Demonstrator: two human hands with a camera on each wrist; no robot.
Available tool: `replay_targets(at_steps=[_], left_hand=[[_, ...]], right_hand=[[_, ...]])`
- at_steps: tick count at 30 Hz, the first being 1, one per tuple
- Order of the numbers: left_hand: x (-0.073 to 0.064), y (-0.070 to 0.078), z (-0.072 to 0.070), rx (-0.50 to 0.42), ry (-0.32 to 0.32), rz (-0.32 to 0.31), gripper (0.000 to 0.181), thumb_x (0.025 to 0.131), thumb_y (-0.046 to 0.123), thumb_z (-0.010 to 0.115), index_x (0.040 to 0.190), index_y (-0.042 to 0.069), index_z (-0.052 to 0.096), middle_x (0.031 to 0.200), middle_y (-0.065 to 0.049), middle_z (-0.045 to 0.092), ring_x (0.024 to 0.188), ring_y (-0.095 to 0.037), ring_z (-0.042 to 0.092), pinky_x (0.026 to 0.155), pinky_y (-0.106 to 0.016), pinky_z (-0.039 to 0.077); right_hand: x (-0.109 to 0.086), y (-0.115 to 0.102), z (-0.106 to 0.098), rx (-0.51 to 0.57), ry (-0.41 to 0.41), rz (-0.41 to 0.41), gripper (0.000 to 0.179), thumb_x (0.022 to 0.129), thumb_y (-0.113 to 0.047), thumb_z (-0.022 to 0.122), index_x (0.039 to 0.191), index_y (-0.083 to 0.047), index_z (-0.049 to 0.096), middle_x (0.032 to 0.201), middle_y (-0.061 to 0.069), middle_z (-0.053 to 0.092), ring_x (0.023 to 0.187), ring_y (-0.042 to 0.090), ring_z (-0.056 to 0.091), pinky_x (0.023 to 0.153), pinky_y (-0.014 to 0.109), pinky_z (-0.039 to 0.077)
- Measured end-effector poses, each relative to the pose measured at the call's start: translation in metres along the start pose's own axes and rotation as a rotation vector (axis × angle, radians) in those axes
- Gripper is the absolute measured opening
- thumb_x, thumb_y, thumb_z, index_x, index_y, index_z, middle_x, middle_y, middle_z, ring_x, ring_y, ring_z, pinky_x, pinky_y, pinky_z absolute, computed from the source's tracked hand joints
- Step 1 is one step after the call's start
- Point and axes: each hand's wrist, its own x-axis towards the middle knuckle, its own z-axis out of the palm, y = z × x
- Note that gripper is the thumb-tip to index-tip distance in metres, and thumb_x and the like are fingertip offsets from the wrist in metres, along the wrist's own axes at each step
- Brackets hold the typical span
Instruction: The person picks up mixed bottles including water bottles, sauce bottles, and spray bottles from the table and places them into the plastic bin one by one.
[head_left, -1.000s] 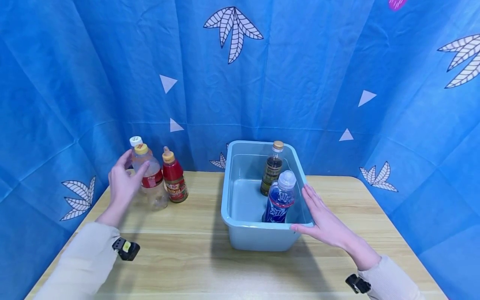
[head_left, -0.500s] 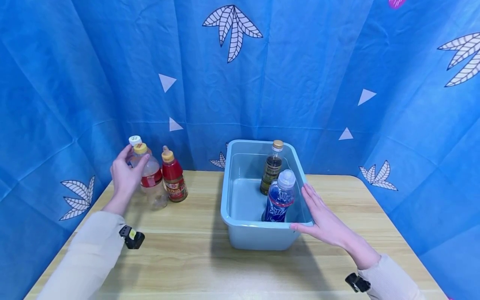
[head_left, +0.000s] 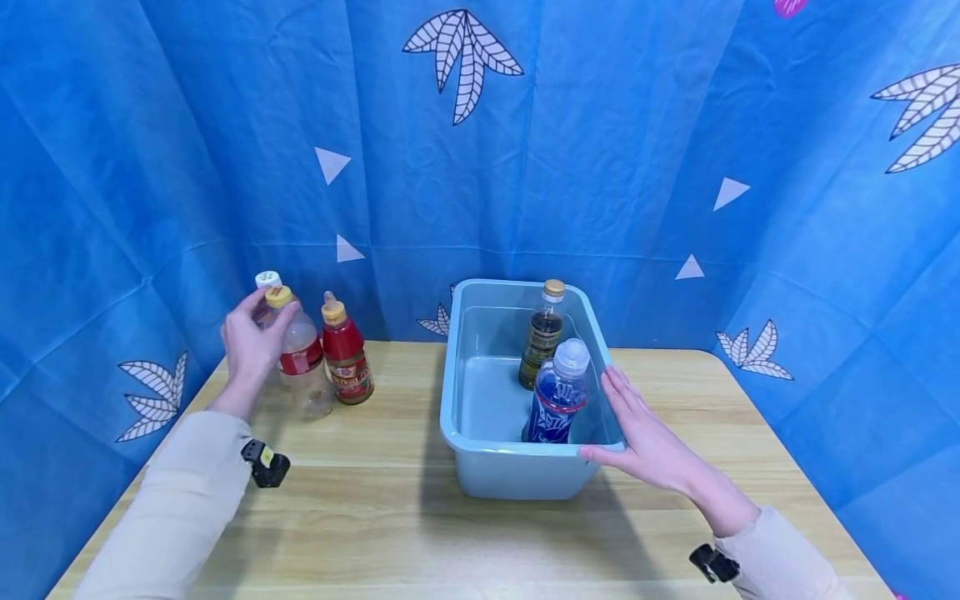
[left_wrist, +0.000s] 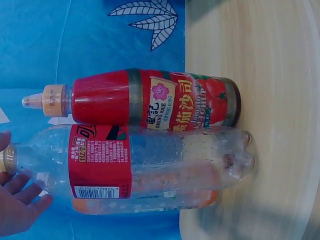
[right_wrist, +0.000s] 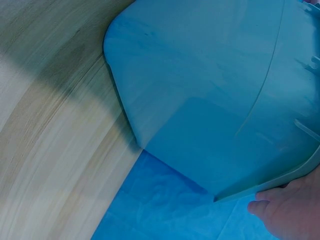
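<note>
My left hand (head_left: 251, 346) is at the top of a clear plastic bottle (head_left: 303, 367), thumb and fingers pinching it around its yellow cap. The bottle has a red label and stands upright on the table at the left. Just right of it is a red ketchup bottle (left_wrist: 165, 100) with a pointed nozzle. A white-capped bottle (head_left: 267, 278) shows partly behind, mostly hidden. My right hand (head_left: 656, 446) rests with straight fingers along the right rim of a light-blue plastic bin (head_left: 517, 475), thumb on its front rim; the right wrist view shows the bin's outer side.
Inside the bin stand a blue-labelled drink bottle (head_left: 557, 400) with a clear cap and a dark bottle (head_left: 543, 342) with a gold cap. Patterned blue curtain (head_left: 480, 192) walls the back and sides of the wooden table (head_left: 360, 517).
My left hand has moved slightly right and its fingers have come in around the clear bottle's cap. My right hand stays on the bin's rim.
</note>
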Motion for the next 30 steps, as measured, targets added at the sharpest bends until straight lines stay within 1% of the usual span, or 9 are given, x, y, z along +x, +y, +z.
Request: replay_targets(at_steps=[7, 13, 18, 22, 23, 24, 28, 29, 30], left_hand=[[0.001, 0.0, 0.001, -0.007, 0.028, 0.029, 0.053, 0.084, 0.033, 0.057, 0.13, 0.008, 0.045, 0.124, -0.013, 0.051, 0.109, -0.026, 0.051, 0.09, -0.034, 0.041], [0.0, 0.002, -0.001, -0.008, 0.037, 0.035, 0.051, 0.084, 0.033, 0.058, 0.127, 0.007, 0.048, 0.119, -0.013, 0.055, 0.105, -0.025, 0.053, 0.087, -0.031, 0.043], [-0.002, 0.005, -0.003, 0.014, 0.061, 0.047, 0.049, 0.083, 0.032, 0.06, 0.125, 0.007, 0.051, 0.115, -0.013, 0.057, 0.099, -0.025, 0.056, 0.083, -0.027, 0.046], [-0.003, 0.007, -0.006, 0.016, 0.068, 0.061, 0.049, 0.082, 0.032, 0.061, 0.123, 0.006, 0.052, 0.113, -0.015, 0.058, 0.098, -0.027, 0.057, 0.082, -0.028, 0.046], [-0.002, 0.006, -0.006, 0.011, 0.069, 0.065, 0.05, 0.082, 0.032, 0.062, 0.123, 0.006, 0.053, 0.113, -0.016, 0.058, 0.097, -0.027, 0.057, 0.082, -0.029, 0.046], [-0.001, 0.002, -0.006, -0.029, 0.074, 0.066, 0.049, 0.08, 0.031, 0.064, 0.122, 0.006, 0.054, 0.112, -0.015, 0.059, 0.095, -0.025, 0.058, 0.081, -0.026, 0.047], [0.001, -0.004, -0.007, -0.045, 0.082, 0.088, 0.052, 0.077, 0.037, 0.066, 0.119, 0.009, 0.057, 0.109, -0.015, 0.06, 0.094, -0.025, 0.058, 0.081, -0.03, 0.047], [0.004, -0.011, -0.007, -0.096, 0.078, 0.098, 0.053, 0.074, 0.036, 0.069, 0.118, 0.01, 0.058, 0.108, -0.013, 0.061, 0.091, -0.022, 0.059, 0.079, -0.026, 0.047], [0.003, -0.011, -0.008, -0.094, 0.077, 0.103, 0.053, 0.073, 0.038, 0.069, 0.118, 0.01, 0.058, 0.107, -0.013, 0.061, 0.091, -0.022, 0.06, 0.079, -0.026, 0.047]], right_hand=[[0.0, 0.0, 0.0, 0.0, -0.003, 0.001, 0.1, 0.073, -0.055, 0.062, 0.142, -0.004, 0.01, 0.148, 0.012, 0.001, 0.133, 0.028, 0.002, 0.1, 0.054, 0.019], [0.0, 0.0, 0.0, -0.004, -0.002, 0.002, 0.1, 0.073, -0.056, 0.062, 0.142, -0.005, 0.009, 0.148, 0.011, 0.001, 0.134, 0.026, 0.0, 0.1, 0.053, 0.019], [0.0, 0.001, 0.001, -0.016, 0.002, -0.006, 0.1, 0.073, -0.056, 0.062, 0.142, -0.004, 0.01, 0.148, 0.012, 0.002, 0.133, 0.029, 0.002, 0.1, 0.053, 0.02], [0.001, 0.001, 0.001, -0.019, 0.006, -0.012, 0.1, 0.073, -0.055, 0.062, 0.141, -0.003, 0.01, 0.148, 0.012, 0.002, 0.133, 0.028, 0.001, 0.101, 0.052, 0.019], [0.001, 0.001, 0.001, -0.018, 0.005, -0.013, 0.1, 0.073, -0.055, 0.062, 0.141, -0.003, 0.01, 0.148, 0.012, 0.002, 0.133, 0.027, 0.0, 0.101, 0.052, 0.018], [0.001, 0.001, 0.001, -0.017, 0.005, -0.012, 0.1, 0.073, -0.055, 0.062, 0.141, -0.003, 0.01, 0.148, 0.012, 0.001, 0.134, 0.026, 0.0, 0.101, 0.052, 0.018], [0.001, 0.001, 0.0, -0.015, 0.005, -0.012, 0.1, 0.073, -0.055, 0.062, 0.141, -0.002, 0.01, 0.148, 0.012, 0.001, 0.134, 0.024, -0.001, 0.102, 0.051, 0.017], [0.001, 0.001, 0.0, -0.015, 0.004, -0.011, 0.1, 0.073, -0.055, 0.062, 0.141, -0.002, 0.01, 0.148, 0.011, 0.001, 0.134, 0.024, -0.001, 0.102, 0.051, 0.017], [0.001, 0.002, 0.0, -0.015, 0.003, -0.01, 0.101, 0.073, -0.055, 0.062, 0.141, -0.002, 0.01, 0.148, 0.011, 0.001, 0.134, 0.024, -0.001, 0.102, 0.051, 0.017]])
